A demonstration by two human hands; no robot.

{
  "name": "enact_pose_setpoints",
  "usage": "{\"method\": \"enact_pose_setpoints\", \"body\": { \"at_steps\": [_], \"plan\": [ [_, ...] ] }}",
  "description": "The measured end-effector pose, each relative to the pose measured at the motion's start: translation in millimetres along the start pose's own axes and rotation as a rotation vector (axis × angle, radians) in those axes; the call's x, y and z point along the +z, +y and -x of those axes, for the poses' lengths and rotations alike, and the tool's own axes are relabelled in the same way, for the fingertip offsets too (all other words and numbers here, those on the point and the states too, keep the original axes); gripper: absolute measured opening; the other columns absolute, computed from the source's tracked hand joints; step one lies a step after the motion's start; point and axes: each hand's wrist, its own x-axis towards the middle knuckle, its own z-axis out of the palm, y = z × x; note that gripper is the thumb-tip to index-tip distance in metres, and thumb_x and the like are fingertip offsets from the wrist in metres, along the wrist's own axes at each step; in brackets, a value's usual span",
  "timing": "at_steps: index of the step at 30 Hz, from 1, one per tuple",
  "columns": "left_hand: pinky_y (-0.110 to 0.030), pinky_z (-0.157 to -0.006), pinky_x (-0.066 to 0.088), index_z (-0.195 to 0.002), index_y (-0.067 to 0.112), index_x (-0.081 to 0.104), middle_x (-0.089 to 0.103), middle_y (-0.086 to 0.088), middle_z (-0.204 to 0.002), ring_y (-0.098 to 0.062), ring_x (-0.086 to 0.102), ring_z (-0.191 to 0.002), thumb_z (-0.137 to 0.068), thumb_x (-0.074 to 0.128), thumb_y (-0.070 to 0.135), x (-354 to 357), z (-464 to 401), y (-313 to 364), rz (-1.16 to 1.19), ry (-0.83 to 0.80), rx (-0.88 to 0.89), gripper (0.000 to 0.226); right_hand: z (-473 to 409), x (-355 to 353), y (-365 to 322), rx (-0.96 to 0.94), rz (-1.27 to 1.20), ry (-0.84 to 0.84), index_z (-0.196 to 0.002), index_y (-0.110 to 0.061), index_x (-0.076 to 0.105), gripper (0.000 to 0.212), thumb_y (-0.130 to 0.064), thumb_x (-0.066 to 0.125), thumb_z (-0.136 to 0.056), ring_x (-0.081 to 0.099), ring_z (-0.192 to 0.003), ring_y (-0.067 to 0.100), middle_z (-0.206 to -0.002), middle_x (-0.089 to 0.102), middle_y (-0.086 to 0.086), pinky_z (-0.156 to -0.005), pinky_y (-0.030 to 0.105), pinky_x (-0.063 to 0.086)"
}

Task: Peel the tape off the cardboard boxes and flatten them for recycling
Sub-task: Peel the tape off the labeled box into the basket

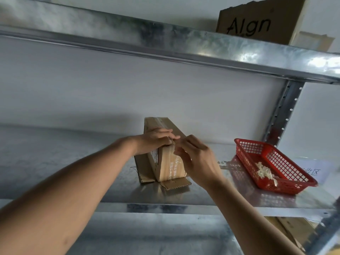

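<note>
Both hands at the top of a taped box on a steel shelf

Two bare forearms reach up and forward from the lower corners. The right hand (196, 159) sits at the near top corner of the cardboard box (166, 161), fingers bent and drawn together at the clear tape (170, 153) that runs over that corner; it looks like a pinch on the tape, though the blur keeps the contact itself from showing clearly. The left hand (156, 139) lies on top of the box with its fingers curled over the upper edge, holding it, fingertips close to those of the right hand.

The box stands on the metal shelf (73, 162), roughly at its middle, its bottom flaps (174, 184) folded out flat on the steel toward the viewer. Printed characters run down its taped front face.

To the right, well apart from the box, a red plastic basket (276, 173) rests on the same shelf with a heap of crumpled tape strips (265, 172) inside. A sheet of paper (312, 171) with printed characters lies behind the basket.

Farther up, on the shelf above, stands another cardboard box (257, 21) marked with dark lettering
</note>
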Motion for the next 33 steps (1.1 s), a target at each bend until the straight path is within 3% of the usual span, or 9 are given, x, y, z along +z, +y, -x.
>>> {"method": "enact_pose_setpoints", "body": {
  "at_steps": [4, 8, 11, 15, 17, 21, 23, 30, 33],
  "plan": [
    [-0.04, -0.125, 0.003, -0.143, 0.044, 0.055, 0.026, 0.015, -0.166, -0.008, 0.004, -0.155, -0.102, 0.042, 0.055, 2, 2, 7, -0.016, 0.003, -0.021, 0.044, 1, 0, -4, 0.305, -0.204, 0.153, -0.094, -0.019, 0.076, 0.01, -0.012, 0.081, -0.088, 0.069, -0.075, 0.007, -0.086, 0.074, -0.012, -0.068, 0.037, 0.057],
    [-0.043, -0.126, 0.005, -0.134, 0.052, 0.057, 0.026, 0.015, -0.166, -0.008, 0.006, -0.155, -0.105, 0.043, 0.057, 2, 7, 11, 0.029, -0.006, -0.03, 0.033, -10, -3, -6, 0.511, -0.288, 0.107, -0.138, -0.029, 0.059, 0.057, -0.023, 0.082, -0.087, 0.072, -0.079, -0.001, -0.086, 0.079, -0.013, -0.077, 0.022, 0.058],
    [-0.048, -0.128, 0.007, -0.109, 0.062, 0.056, 0.029, 0.018, -0.161, -0.012, 0.008, -0.156, -0.101, 0.045, 0.059, 2, 8, 12, 0.103, 0.01, -0.047, 0.014, -14, 2, 1, 0.423, -0.195, 0.065, -0.12, -0.027, 0.074, 0.03, -0.014, 0.075, -0.092, 0.069, -0.078, -0.004, -0.096, 0.077, -0.011, -0.076, 0.03, 0.06],
    [-0.043, -0.129, 0.01, -0.106, 0.06, 0.05, 0.03, 0.025, -0.138, -0.01, 0.011, -0.155, -0.108, 0.047, 0.042, 5, 3, 5, 0.167, 0.051, -0.055, 0.019, -10, 11, 2, 0.312, -0.074, -0.067, -0.124, -0.023, 0.075, 0.039, -0.029, 0.083, -0.086, 0.058, -0.071, -0.001, -0.124, 0.061, -0.003, -0.072, 0.005, 0.041],
    [-0.043, -0.128, 0.011, -0.11, 0.06, 0.052, 0.031, 0.026, -0.142, -0.01, 0.012, -0.156, -0.106, 0.049, 0.048, 4, 1, 3, 0.162, 0.052, -0.057, 0.013, -9, 14, 3, 0.291, -0.035, -0.092, -0.123, -0.021, 0.074, 0.052, -0.032, 0.091, -0.075, 0.056, -0.078, 0.003, -0.12, 0.056, -0.002, -0.073, 0.01, 0.042],
    [-0.041, -0.127, 0.004, -0.111, 0.068, 0.049, 0.027, 0.015, -0.166, -0.009, 0.007, -0.155, -0.076, 0.035, 0.077, 2, -2, 5, -0.023, -0.002, -0.002, 0.039, -8, 19, -3, 0.145, 0.031, 0.077, -0.097, -0.018, 0.079, 0.018, -0.016, 0.086, -0.081, 0.064, -0.078, 0.017, -0.099, 0.061, -0.002, -0.061, 0.034, 0.055],
    [-0.035, -0.125, 0.003, -0.115, 0.066, 0.048, 0.027, 0.012, -0.166, -0.008, 0.008, -0.155, -0.07, 0.03, 0.081, 1, -3, 4, -0.038, 0.003, 0.021, 0.051, -4, 23, -6, 0.069, 0.077, 0.105, -0.095, -0.015, 0.077, 0.009, -0.011, 0.08, -0.087, 0.066, -0.078, 0.021, -0.096, 0.062, 0.0, -0.056, 0.036, 0.056],
    [-0.032, -0.126, 0.008, -0.131, 0.042, 0.066, 0.037, 0.015, -0.157, -0.003, 0.015, -0.152, -0.103, 0.055, 0.047, 5, -6, -4, 0.038, 0.042, 0.009, 0.03, 6, 17, 0, 0.027, 0.009, 0.04, -0.098, -0.009, 0.068, 0.005, -0.007, 0.064, -0.098, 0.062, -0.076, 0.02, -0.101, 0.058, 0.0, -0.061, 0.038, 0.054],
    [-0.042, -0.128, 0.008, -0.13, 0.052, 0.064, 0.035, 0.017, -0.159, -0.005, 0.013, -0.154, -0.095, 0.054, 0.059, 3, -8, -8, 0.051, 0.027, 0.017, 0.038, 19, 9, -4, 0.038, -0.063, -0.026, -0.091, -0.012, 0.064, 0.008, -0.005, 0.066, -0.096, 0.058, -0.075, 0.013, -0.096, 0.059, -0.005, -0.063, 0.037, 0.052]
  ]
}}
